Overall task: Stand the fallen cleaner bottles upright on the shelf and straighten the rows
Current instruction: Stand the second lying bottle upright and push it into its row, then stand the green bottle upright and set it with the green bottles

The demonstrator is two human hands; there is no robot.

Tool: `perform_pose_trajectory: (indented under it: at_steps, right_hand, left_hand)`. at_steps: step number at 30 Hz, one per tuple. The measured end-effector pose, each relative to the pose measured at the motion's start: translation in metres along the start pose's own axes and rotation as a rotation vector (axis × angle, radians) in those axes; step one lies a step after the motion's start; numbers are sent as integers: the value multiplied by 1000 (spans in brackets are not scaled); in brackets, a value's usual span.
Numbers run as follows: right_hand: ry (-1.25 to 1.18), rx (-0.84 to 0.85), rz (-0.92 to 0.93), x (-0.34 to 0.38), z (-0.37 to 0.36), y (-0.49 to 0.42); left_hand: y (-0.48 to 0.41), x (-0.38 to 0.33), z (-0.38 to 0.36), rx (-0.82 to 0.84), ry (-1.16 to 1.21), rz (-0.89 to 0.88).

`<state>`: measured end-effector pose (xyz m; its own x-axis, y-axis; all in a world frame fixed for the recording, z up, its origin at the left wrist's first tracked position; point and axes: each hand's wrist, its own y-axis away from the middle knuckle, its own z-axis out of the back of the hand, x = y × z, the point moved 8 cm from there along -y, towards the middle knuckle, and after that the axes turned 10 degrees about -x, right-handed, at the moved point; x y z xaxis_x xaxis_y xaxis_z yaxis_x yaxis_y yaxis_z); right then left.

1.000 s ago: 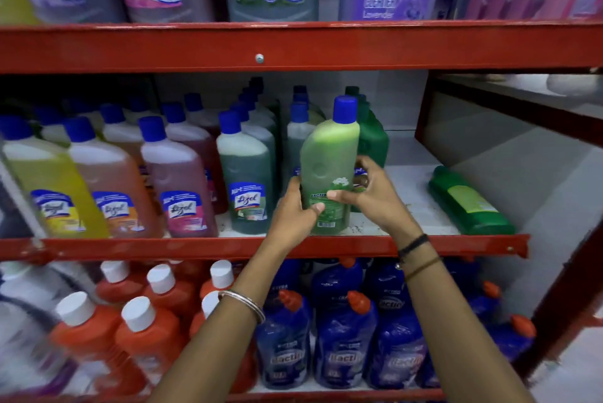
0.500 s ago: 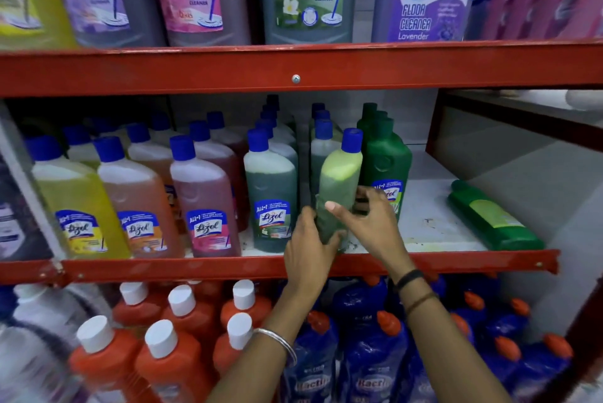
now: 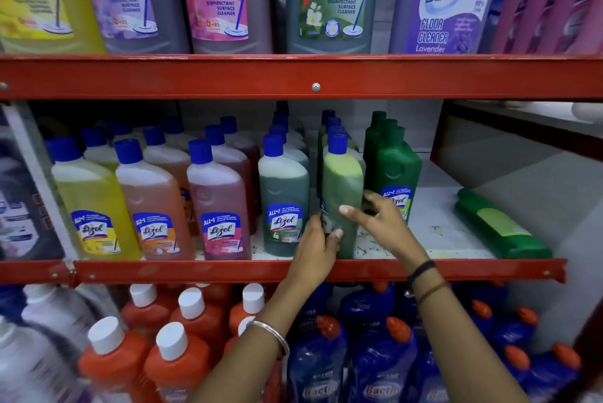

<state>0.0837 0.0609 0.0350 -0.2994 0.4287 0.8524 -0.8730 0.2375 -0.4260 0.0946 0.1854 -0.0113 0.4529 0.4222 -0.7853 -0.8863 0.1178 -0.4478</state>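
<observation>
— White shelf board (image 3: pixel 434 233), scuffed, red metal lip?
— Yes. Both hands, left hand (image 3: pixel 315 247) and right hand (image 3: pixel 375 220), wrap the upright light-green bottle (image 3: pixel 342 187) at the front; a dark green bottle (image 3: pixel 499 226) lies flat, right.

Right of the fingers (image 3: pixel 350 211): bare white shelf (image 3: pixel 434 223) past the dark green bottles (image 3: pixel 393 171), open up to the fallen green bottle (image 3: pixel 499 226). Left: upright rows (image 3: pixel 182 194) packed tight, narrow gaps only. Above: red beam (image 3: pixel 228 76) caps headroom.
</observation>
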Motion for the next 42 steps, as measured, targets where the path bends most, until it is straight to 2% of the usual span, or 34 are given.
perform_pose_trajectory:
  at_steps: [3, 9, 12, 16, 21, 24, 27, 29, 33, 37, 39, 41, 42]
  right_hand:
    - [28, 65, 26, -3, 10, -9]
    - [-46, 139, -17, -10, 12, -13]
    - [-19, 69, -8, -16, 11, -16]
    - [251, -149, 53, -21, 10, -14]
    - [293, -186, 77, -23, 9, -11]
    - [263, -236, 116, -19, 21, -7]
    - [210, -303, 118, -20, 48, -1]
    - [213, -335, 89, -29, 76, -1]
    - [411, -372, -6, -63, 139, -11]
    - [721, -402, -190, -97, 203, -20]
    - [862, -319, -411, -120, 231, -23]
    - [857, -203, -552, -138, 247, -26]
    - [809, -156, -578, -144, 251, -29]
  left_hand:
    - [-2, 3, -6, 20, -74, 39]
    - [4, -8, -1, -112, -179, 59]
    - [9, -11, -3, -124, -194, 48]
    - [12, -14, -5, -142, -154, 53]
    - [12, -6, -8, -121, -123, 70]
    - [13, -17, -12, -113, -208, -24]
    - [16, -60, -8, -305, -313, -241]
    - [15, -96, -20, -363, -245, -375]
    - [2, -130, -86, -190, -120, -449]
    - [-18, -124, -177, 83, 14, -229]
    - [-27, -118, -209, 168, 232, 77]
    - [-31, -114, -240, 245, 363, 300]
    - [-33, -113, -254, 279, 334, 326]
